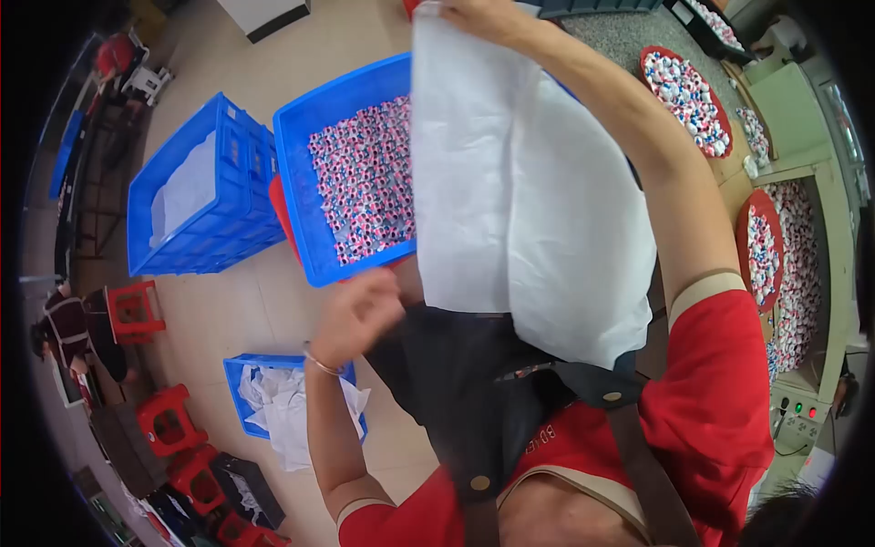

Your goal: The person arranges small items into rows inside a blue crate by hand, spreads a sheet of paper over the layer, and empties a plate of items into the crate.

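My right hand is raised at the top and closed on the upper edge of a white sheet. The sheet hangs down in front of my dark apron and covers the right part of a blue crate. Rows of small pink, white and dark pieces lie in the crate. My left hand is just below the crate's near edge, slightly blurred, with its fingers loosely bent and apart and nothing visible in them.
Stacked blue crates stand at the left, with white sheeting inside. Below is a blue bin of crumpled white sheets. Red stools and a seated person are at far left. Red trays of pieces and a pale green machine stand at right.
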Available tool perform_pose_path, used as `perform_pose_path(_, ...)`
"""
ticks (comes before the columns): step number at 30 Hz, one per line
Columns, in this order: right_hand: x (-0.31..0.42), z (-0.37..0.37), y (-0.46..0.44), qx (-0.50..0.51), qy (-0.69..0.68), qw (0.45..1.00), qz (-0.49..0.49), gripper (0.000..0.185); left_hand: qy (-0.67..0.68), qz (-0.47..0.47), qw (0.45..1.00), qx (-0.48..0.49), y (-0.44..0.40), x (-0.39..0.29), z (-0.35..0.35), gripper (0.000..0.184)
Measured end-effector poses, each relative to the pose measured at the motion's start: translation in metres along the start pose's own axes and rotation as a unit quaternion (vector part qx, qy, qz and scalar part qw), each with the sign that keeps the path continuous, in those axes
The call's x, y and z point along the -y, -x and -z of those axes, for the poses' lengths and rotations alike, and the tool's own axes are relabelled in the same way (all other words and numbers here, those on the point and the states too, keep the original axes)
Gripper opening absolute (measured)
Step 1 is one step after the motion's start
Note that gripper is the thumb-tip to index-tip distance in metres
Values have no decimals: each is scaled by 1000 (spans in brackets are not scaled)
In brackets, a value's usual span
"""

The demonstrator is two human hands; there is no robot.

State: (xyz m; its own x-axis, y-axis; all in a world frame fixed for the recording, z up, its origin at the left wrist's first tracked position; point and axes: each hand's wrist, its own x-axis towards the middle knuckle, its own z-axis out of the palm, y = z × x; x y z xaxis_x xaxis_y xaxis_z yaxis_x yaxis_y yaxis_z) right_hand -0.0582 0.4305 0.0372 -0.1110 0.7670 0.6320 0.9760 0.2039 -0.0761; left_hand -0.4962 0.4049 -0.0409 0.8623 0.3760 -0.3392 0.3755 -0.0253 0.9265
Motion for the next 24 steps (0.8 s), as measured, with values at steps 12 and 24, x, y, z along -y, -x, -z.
perform_pose_path(12,83,5,44,-143,-83,984,-69,60,-92,-194,911,-353,-225,-23,15,38)
perform_pose_path(24,240,45,245,149,-29,971,-183,50,-68,-143,891,-425,-204,8,61,38)
